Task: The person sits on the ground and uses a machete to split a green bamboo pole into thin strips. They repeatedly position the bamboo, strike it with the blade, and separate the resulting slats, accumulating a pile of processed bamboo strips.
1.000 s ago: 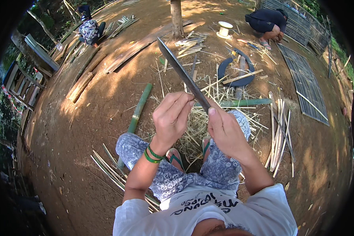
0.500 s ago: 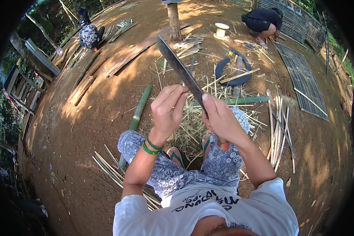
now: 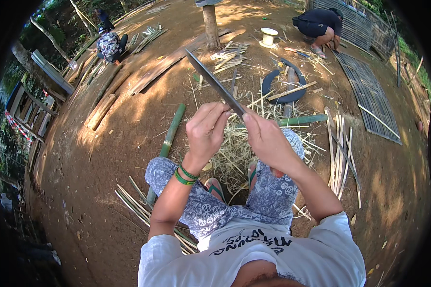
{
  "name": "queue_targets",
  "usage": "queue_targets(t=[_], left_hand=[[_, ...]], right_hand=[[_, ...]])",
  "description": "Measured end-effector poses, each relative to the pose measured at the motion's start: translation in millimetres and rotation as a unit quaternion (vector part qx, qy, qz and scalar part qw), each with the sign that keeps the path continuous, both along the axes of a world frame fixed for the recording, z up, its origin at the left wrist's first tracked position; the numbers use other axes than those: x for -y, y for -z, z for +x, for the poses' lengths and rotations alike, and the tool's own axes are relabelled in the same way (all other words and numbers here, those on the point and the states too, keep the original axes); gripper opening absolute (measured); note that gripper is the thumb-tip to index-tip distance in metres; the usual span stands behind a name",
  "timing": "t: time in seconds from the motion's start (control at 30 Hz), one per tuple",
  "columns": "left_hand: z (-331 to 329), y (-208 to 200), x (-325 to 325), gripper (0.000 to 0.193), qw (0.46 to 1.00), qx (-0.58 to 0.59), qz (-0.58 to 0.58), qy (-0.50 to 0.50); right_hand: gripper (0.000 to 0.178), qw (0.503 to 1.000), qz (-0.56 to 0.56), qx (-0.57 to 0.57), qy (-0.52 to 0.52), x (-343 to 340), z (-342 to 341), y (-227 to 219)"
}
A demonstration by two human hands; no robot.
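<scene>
My right hand (image 3: pixel 269 143) is wrapped round the handle of a machete, whose long dark blade (image 3: pixel 213 79) slants up and to the left. Below that fist the reddish end of the handle (image 3: pixel 277 172) shows. My left hand (image 3: pixel 206 128) is closed in a pinch beside the blade, near the right hand. Whatever its fingertips hold is hidden or too thin to make out. Under both hands, between my feet, lies a heap of pale bamboo shavings (image 3: pixel 229 160). A green bamboo pole (image 3: pixel 304 120) lies across its far side.
Another green bamboo piece (image 3: pixel 173 126) lies left of my knee. Split bamboo strips (image 3: pixel 337 158) lie at the right, more strips (image 3: pixel 138 206) at the left. Ahead are a dark ring (image 3: pixel 269 85), a white spool (image 3: pixel 268 37) and a slatted panel (image 3: pixel 368 98). Other people crouch farther off.
The blade has tipped a little down and to the left. My right hand has turned slightly, so less of the handle's end shows. My left hand stays nearly in place.
</scene>
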State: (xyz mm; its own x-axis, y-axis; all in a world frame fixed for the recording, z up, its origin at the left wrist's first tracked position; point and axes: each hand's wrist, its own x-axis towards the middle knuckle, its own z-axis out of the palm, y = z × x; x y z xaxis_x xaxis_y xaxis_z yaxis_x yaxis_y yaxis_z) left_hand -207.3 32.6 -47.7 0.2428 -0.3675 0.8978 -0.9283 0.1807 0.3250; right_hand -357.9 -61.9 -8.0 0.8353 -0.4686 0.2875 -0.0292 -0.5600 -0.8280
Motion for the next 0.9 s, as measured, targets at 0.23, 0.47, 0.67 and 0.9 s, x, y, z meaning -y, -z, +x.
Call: queue_targets(t=[0.23, 0.47, 0.67, 0.9], left_hand=[[1, 0, -4, 0.014, 1.000, 0.000, -0.014, -0.008], [2, 1, -1, 0.014, 1.000, 0.009, -0.022, 0.017], [1, 1, -3, 0.015, 1.000, 0.003, -0.019, 0.001], [0, 3, -7, 0.016, 1.000, -0.001, -0.006, -0.006]], right_hand=[[0.047, 1.000, -0.006, -0.024, -0.005, 8, 7, 11], [0.045, 0.999, -0.011, -0.053, 0.002, 4, 3, 8], [0.046, 0.982, 0.156, -0.092, -0.052, 16, 5, 10], [0.042, 0.999, -0.032, 0.022, -0.021, 12, 10, 21]])
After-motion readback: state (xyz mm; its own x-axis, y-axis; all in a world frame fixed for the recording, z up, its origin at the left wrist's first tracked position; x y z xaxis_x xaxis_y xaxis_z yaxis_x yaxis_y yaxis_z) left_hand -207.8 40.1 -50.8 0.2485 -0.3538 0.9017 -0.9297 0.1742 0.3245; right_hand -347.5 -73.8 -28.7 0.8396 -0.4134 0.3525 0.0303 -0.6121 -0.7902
